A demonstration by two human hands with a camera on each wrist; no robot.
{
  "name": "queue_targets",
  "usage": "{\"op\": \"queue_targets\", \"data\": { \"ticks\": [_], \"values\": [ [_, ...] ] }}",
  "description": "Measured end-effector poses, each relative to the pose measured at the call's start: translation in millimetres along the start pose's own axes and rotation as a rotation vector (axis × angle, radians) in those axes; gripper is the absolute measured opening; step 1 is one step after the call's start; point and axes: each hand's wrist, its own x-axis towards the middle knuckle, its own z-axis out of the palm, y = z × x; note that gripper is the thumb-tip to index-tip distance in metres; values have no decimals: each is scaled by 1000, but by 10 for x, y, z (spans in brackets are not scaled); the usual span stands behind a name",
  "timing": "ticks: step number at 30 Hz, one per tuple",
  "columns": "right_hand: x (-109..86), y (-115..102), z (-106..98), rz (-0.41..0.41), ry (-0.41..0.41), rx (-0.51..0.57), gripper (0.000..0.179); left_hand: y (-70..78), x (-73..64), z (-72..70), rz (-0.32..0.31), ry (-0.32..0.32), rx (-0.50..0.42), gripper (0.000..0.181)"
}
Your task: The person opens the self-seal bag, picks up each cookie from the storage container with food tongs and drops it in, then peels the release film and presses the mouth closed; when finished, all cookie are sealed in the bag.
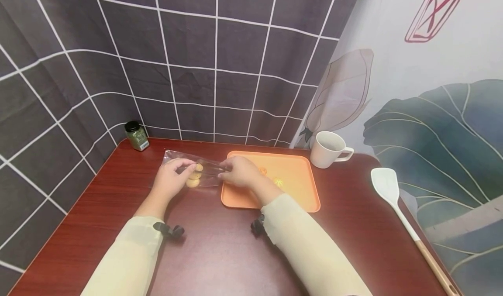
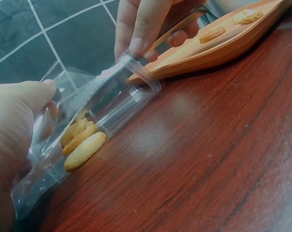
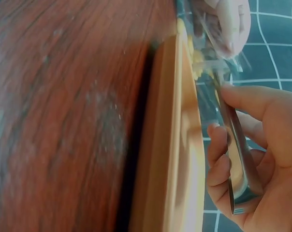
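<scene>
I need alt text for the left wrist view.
The left hand holds a clear bag of cookies, while the right hand, holding metal tongs, is at the bag's edge. Beyond, two cookie-like pieces lie on an orange tray.

- On the pale hanging [image 1: 387, 64], at the upper right of your head view, you had a dark red sign [image 1: 437, 10]: a slanted, double-outlined box around a mark that you could read as an X.
- On the clear bag [image 2: 109, 94], you had a short line of small red lettering [image 2: 141, 75] on the band near its mouth, seen from your left wrist; you could not make out its letters.
- On the green jar [image 1: 136, 138], you had a whitish label [image 1: 144, 144] low on its side, too small for you to read.
</scene>
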Motion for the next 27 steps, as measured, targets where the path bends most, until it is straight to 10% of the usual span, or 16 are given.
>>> {"op": "queue_targets", "data": {
  "ticks": [27],
  "values": [
    [-798, 649, -479, 54, 163, 150, 44, 25, -15, -3, -33, 3, -15, 20]
  ]
}}
